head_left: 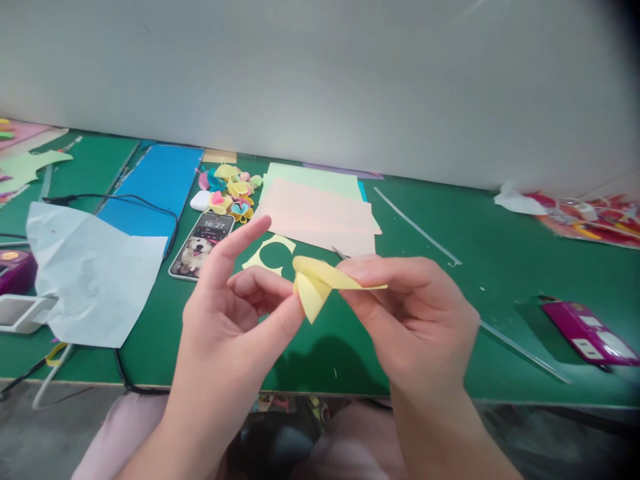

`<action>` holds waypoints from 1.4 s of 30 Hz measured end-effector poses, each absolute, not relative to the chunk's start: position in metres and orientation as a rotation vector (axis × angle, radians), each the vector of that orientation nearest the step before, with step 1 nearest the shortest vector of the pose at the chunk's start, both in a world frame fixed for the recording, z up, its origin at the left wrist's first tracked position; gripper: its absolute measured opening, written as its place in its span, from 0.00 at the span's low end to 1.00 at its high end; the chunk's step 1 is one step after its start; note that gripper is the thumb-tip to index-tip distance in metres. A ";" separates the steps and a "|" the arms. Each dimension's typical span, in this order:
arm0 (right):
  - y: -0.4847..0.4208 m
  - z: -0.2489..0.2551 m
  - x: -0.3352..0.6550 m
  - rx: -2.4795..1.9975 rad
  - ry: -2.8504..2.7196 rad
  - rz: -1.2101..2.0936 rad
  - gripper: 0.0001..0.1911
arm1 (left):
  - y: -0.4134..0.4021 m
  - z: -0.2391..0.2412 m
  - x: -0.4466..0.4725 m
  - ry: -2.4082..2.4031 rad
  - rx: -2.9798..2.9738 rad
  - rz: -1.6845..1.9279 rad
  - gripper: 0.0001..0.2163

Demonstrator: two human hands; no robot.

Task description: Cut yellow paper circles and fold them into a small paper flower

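Note:
Both hands hold a small folded piece of yellow paper (315,283) above the green table (450,300). My left hand (235,313) pinches its lower left fold between thumb and curled middle finger, index finger stretched up. My right hand (415,313) is closed on the paper's right side, thumb on top. Behind the paper lies a yellow paper scrap (270,255) with a round cut-out.
A phone (203,245) with a lit screen lies left of centre, beside small folded paper flowers (231,190). Pastel sheets (320,207), a blue sheet (155,190), a crumpled white sheet (90,273), a black cable (150,203) and a magenta object (590,332) lie around.

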State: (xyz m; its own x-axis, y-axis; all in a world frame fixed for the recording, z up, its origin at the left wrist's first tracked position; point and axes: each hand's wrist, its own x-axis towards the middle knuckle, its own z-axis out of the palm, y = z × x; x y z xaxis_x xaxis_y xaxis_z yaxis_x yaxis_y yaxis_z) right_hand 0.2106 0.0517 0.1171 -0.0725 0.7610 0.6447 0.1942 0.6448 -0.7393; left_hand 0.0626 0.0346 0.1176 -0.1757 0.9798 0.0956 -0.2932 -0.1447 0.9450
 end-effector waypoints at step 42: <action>0.054 0.112 0.208 -0.764 -1.583 0.611 0.17 | 0.036 0.120 0.059 1.054 1.030 1.519 0.23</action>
